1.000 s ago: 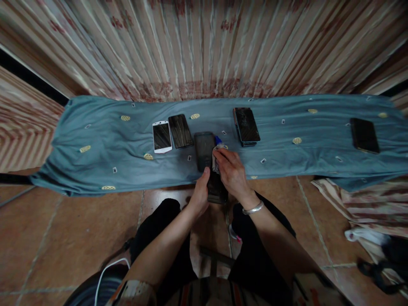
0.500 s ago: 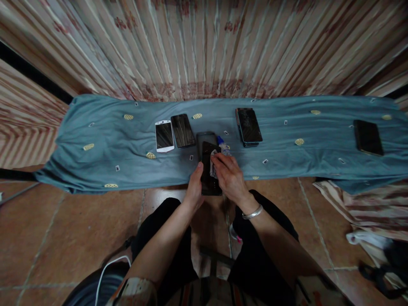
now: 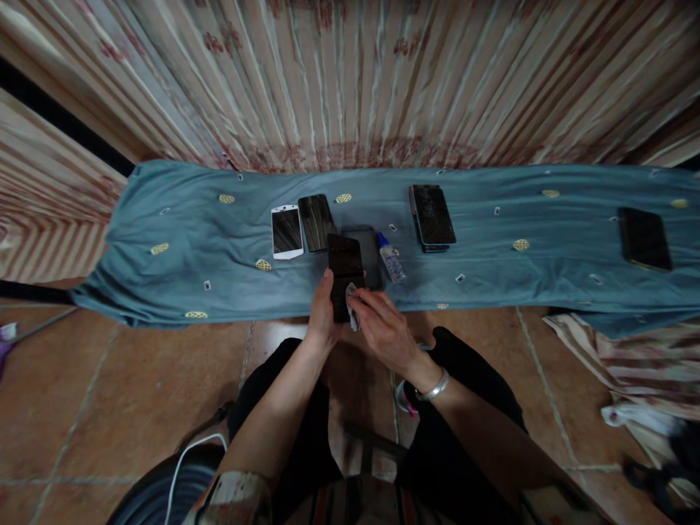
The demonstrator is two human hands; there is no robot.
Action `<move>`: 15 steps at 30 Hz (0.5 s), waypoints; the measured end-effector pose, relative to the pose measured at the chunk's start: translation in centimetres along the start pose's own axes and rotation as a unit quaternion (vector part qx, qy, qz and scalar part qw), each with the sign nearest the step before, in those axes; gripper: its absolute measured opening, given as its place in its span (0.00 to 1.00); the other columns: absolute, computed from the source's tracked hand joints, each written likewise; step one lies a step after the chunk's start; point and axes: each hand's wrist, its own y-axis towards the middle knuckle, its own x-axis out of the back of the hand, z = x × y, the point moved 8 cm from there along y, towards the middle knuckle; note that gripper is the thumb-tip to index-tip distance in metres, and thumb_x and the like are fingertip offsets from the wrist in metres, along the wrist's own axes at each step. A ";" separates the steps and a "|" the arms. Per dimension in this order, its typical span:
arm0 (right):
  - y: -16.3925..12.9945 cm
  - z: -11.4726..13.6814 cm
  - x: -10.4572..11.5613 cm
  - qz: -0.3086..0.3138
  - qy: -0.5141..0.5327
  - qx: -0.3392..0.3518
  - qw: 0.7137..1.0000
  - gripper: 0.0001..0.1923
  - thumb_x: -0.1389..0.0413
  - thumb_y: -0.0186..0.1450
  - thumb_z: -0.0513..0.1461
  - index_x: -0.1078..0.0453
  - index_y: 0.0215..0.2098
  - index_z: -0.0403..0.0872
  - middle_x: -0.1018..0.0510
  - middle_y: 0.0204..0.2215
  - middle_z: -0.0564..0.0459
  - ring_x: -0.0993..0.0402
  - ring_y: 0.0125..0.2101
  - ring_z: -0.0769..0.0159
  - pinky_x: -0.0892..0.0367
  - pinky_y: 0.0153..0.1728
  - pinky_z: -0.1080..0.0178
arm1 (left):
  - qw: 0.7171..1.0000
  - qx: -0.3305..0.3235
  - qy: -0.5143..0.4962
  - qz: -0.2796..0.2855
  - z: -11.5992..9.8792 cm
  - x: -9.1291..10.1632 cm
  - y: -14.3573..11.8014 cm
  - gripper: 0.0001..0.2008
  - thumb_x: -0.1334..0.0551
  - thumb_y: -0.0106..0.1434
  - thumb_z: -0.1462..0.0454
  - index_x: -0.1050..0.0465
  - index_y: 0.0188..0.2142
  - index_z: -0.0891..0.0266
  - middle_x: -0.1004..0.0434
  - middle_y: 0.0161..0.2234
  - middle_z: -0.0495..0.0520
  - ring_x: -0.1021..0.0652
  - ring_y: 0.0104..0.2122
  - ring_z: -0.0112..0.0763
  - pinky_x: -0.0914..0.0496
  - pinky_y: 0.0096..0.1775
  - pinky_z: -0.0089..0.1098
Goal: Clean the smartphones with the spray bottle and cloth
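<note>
My left hand [image 3: 324, 310] grips a black smartphone [image 3: 343, 262] along its left side, holding it at the near edge of the cloth-covered table. Pinched in my right hand [image 3: 386, 321] is a pale wiping cloth [image 3: 351, 306], pressed against the lower right of the phone's screen. Behind the held phone lies another dark phone [image 3: 367, 248], partly hidden by it. A small clear bottle with a blue cap [image 3: 392, 262] lies just right of that one.
A white phone [image 3: 287, 232] and a black phone [image 3: 316, 222] lie side by side at the left. Stacked phones [image 3: 433, 215] are right of the bottle. A dark flat device [image 3: 645, 238] lies far right on the teal tablecloth [image 3: 569, 277]. Curtains [image 3: 350, 87] hang behind.
The held phone has shifted left. My right hand has slid the cloth down and left over the screen, leaving the bottle in fuller view.
</note>
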 end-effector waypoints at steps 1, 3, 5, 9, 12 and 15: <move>-0.1 0.1 0.0 0.005 0.012 -0.004 1.000 0.19 0.53 0.72 0.32 0.27 0.56 0.47 0.20 0.49 0.43 0.25 0.49 0.59 0.26 0.52 0.53 | 1.000 0.003 0.004 -0.003 -0.2 0.0 0.0 0.18 0.40 0.66 0.53 0.21 0.41 0.67 0.16 0.40 0.59 0.19 0.47 0.40 0.28 0.52 0.37; -0.1 0.0 0.3 0.007 0.043 -0.012 0.999 0.17 0.52 0.71 0.33 0.25 0.53 0.48 0.19 0.47 0.44 0.23 0.48 0.60 0.25 0.50 0.54 | 1.000 0.008 0.010 -0.013 -0.5 0.1 -0.1 0.21 0.45 0.69 0.52 0.21 0.40 0.68 0.16 0.39 0.61 0.18 0.45 0.42 0.27 0.51 0.38; -0.1 -0.7 0.9 -0.004 0.079 -0.037 0.996 0.16 0.50 0.71 0.34 0.24 0.50 0.49 0.18 0.45 0.46 0.22 0.46 0.62 0.24 0.49 0.56 | 1.000 0.007 0.010 -0.016 -1.0 0.0 -0.1 0.24 0.47 0.69 0.51 0.21 0.40 0.68 0.16 0.39 0.62 0.18 0.45 0.44 0.26 0.51 0.40; -0.6 -4.3 1.8 -0.048 0.163 -0.168 0.971 0.13 0.48 0.69 0.36 0.21 0.45 0.51 0.17 0.45 0.49 0.21 0.47 0.63 0.25 0.50 0.56 | 0.999 -0.011 -0.027 -0.013 -1.8 0.2 0.0 0.22 0.42 0.67 0.51 0.22 0.46 0.67 0.17 0.45 0.62 0.21 0.51 0.44 0.29 0.55 0.42; -1.6 -6.9 0.7 -0.066 0.282 -0.288 0.913 0.10 0.43 0.66 0.41 0.20 0.42 0.52 0.16 0.42 0.51 0.19 0.43 0.63 0.24 0.47 0.57 | 0.999 0.001 -0.046 -0.025 -1.5 0.5 0.2 0.19 0.39 0.66 0.53 0.22 0.45 0.66 0.18 0.45 0.60 0.21 0.52 0.43 0.31 0.57 0.41; -2.5 -8.0 -1.1 -0.075 0.403 -0.380 0.830 0.11 0.36 0.61 0.45 0.19 0.40 0.51 0.15 0.36 0.53 0.18 0.35 0.65 0.22 0.39 0.60 | 0.998 0.016 -0.038 -0.038 -0.8 0.5 0.1 0.17 0.40 0.67 0.54 0.22 0.41 0.65 0.17 0.39 0.57 0.19 0.47 0.39 0.30 0.55 0.39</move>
